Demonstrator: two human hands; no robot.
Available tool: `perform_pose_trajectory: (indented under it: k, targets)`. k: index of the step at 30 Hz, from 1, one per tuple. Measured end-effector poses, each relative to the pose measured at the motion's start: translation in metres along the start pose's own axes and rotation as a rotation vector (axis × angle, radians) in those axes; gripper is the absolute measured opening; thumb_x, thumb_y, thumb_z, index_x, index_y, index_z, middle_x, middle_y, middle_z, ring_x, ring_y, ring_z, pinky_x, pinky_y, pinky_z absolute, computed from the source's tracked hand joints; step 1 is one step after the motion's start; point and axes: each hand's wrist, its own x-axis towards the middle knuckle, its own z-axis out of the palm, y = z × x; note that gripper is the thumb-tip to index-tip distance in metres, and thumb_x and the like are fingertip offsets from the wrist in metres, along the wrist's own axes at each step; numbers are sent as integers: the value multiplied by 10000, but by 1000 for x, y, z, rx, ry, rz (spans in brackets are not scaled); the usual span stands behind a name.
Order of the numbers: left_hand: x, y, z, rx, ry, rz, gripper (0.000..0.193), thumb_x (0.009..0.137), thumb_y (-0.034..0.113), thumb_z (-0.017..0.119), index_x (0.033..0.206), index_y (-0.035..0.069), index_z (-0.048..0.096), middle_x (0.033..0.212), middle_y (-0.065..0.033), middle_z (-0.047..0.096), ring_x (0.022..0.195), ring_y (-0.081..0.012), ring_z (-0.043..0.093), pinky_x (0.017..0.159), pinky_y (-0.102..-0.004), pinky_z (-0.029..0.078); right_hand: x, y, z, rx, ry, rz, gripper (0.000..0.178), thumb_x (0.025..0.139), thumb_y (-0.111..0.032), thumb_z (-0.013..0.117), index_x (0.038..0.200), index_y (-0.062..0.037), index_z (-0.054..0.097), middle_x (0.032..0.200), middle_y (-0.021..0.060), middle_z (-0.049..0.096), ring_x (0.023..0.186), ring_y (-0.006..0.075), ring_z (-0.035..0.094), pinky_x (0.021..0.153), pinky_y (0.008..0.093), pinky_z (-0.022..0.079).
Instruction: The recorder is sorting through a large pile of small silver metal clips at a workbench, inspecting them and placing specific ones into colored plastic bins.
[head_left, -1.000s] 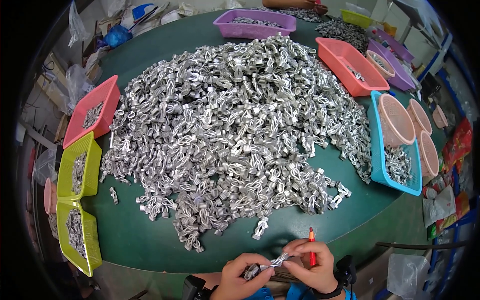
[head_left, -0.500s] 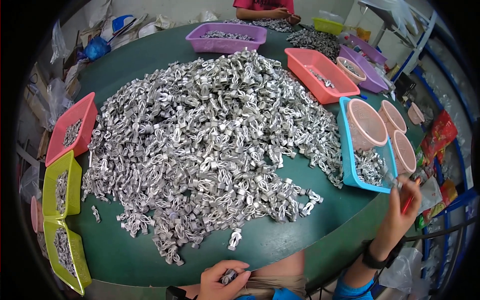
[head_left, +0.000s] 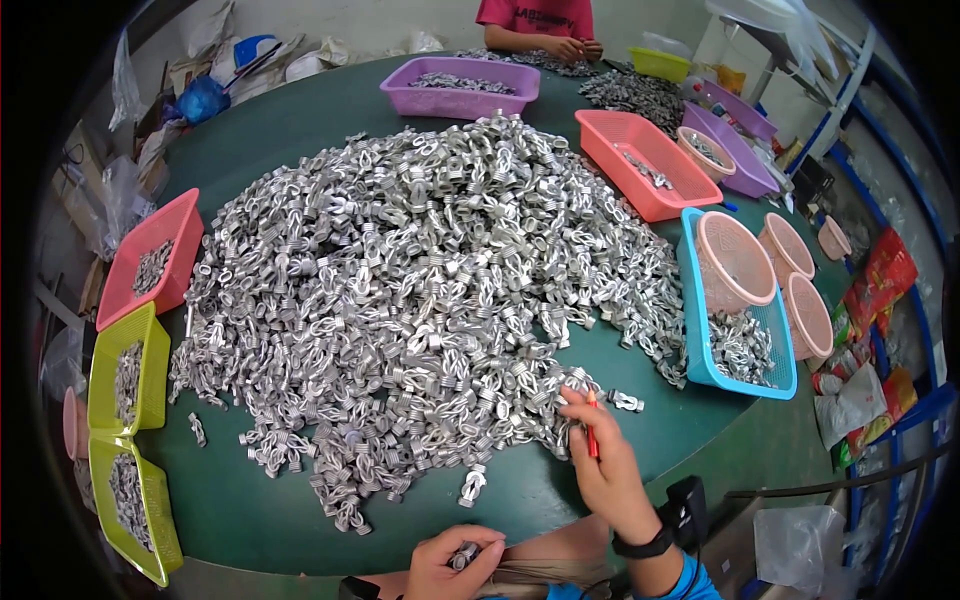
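A large heap of small silver metal castings point(head_left: 400, 290), each with looped strands and a ribbed end, covers the middle of the green table. My left hand point(head_left: 455, 565) is closed around one such casting point(head_left: 463, 555) at the table's near edge. My right hand point(head_left: 608, 465) holds a slim red tool point(head_left: 592, 432) that looks like a pen, its exact kind unclear. The fingertips of that hand are at the heap's near right edge, among the castings; whether they grip one is hidden. A single casting point(head_left: 473, 485) lies apart in front of the heap.
On the right stands a blue basket point(head_left: 703, 355) with castings and a pink round basket point(head_left: 735, 262). Red point(head_left: 650, 200) and purple point(head_left: 455, 102) trays stand behind. Left are a red tray point(head_left: 185, 265) and yellow-green baskets point(head_left: 152, 375). Another person point(head_left: 540, 25) sits opposite.
My right hand has moved left from beside the blue basket to the heap's near right edge, still with the red tool. My left hand stays nearly in place, still holding its casting.
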Motion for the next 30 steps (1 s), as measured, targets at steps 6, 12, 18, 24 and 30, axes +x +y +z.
perform_pose_trajectory:
  k: [6,12,18,24,30]
  targets:
    - [5,12,11,330,43,177,160,657,50,593,803,25,534,569,-13,457,496,-51,397,447,-185,339,-24,-16,15,172,144,127,189,744,41,385,921,-4,435,1010,151,462,960,268,426,852,319,290]
    - [12,17,20,508,183,235,257,663,134,606,877,35,504,617,-74,501,496,-167,468,468,-255,384,-49,-31,26,90,35,84,176,788,0,362,955,-6,419,1064,130,426,1040,216,371,882,304,256]
    - [27,5,24,719,251,334,173,663,117,574,798,27,516,627,-103,528,543,-213,523,471,-276,404,-51,-37,33,282,32,74,145,786,3,361,918,0,421,1012,141,473,1023,216,389,884,329,263]
    - [25,4,24,712,280,344,111,637,71,580,733,40,535,576,-84,515,473,-194,515,424,-258,384,-22,-15,5,97,186,-84,158,758,9,386,905,-7,443,1053,152,453,980,268,424,862,332,281]
    - [11,11,14,776,102,356,185,646,147,584,790,49,520,650,-99,519,537,-248,509,463,-299,402,-9,-21,46,196,205,84,127,780,-31,377,885,5,437,977,144,487,949,255,448,820,303,328]
